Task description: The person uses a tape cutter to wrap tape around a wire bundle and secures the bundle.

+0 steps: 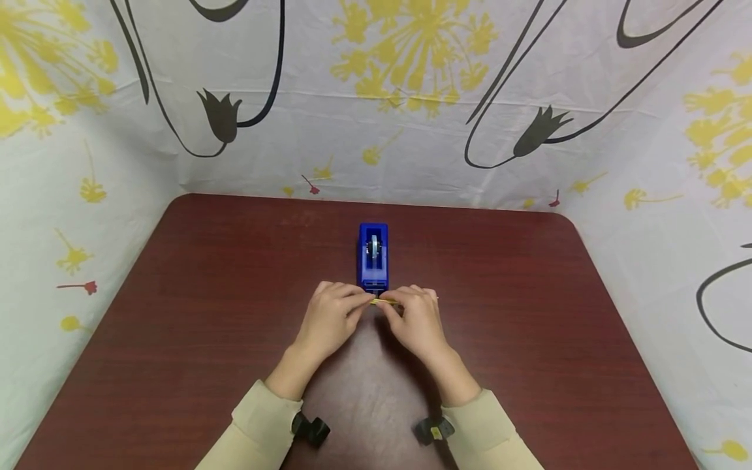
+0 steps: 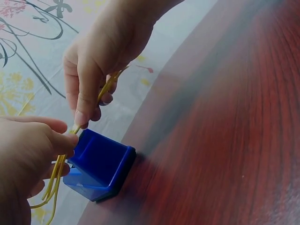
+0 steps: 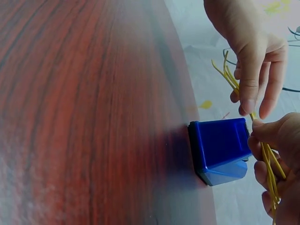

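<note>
A bundle of thin yellow wires [image 2: 58,171] runs between the two hands, just in front of the toothed end of a blue tape dispenser [image 1: 373,277]. My left hand [image 1: 329,316] pinches the bundle between thumb and fingers. Close beside it, my right hand [image 1: 416,320] pinches the same bundle, the fingertips of both hands almost meeting. Loose wire ends stick out past each hand in the wrist views. The dispenser stands upright on the table, with a roll of tape [image 1: 374,248] in its well. Fingers hide the middle of the bundle.
The dark red wooden table [image 1: 235,261] has rounded far corners. A white cloth [image 1: 329,143] with yellow and grey flower prints hangs behind it and along both sides. Small black cameras are strapped to both wrists, by the beige sleeves [image 1: 264,418].
</note>
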### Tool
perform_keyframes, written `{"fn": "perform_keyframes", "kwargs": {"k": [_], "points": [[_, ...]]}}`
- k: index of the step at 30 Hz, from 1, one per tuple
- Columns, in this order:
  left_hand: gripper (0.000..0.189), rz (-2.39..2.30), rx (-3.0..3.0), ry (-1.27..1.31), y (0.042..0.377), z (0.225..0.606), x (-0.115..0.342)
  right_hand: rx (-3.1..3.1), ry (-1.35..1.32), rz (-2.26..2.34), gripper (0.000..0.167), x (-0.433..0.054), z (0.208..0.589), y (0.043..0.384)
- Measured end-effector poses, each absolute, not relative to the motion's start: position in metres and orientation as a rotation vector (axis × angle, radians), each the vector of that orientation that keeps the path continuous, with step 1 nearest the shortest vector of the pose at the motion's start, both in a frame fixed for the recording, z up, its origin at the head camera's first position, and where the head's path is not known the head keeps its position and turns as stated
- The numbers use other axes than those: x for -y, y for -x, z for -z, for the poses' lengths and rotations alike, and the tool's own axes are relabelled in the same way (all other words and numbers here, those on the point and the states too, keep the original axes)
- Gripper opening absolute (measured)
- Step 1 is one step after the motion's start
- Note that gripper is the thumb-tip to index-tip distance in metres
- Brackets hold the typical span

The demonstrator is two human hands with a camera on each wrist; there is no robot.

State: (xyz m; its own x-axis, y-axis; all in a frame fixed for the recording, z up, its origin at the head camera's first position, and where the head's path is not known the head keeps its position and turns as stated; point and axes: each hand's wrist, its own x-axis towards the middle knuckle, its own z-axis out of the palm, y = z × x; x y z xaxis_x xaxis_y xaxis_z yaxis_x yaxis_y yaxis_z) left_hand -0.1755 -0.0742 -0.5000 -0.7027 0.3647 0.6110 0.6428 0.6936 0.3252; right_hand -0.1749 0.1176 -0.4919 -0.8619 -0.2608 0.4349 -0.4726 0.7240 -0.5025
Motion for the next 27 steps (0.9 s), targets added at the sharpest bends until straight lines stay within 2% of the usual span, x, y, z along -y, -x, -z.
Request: {"fn": "perform_keyframes", "kwargs": {"k": [11, 27], "points": [[0.014, 0.690, 2.437, 0.791, 0.1751, 0.4996, 0.0740, 2.581, -0.570, -0.897, 0.007, -0.1176, 0.4926, 0.1745], [0.015, 0.707, 2.472, 0.781, 0.1753, 0.4965, 0.0724, 2.567, -0.663, -0.802, 0.014, -0.1174, 0.4947, 0.1749]]}}
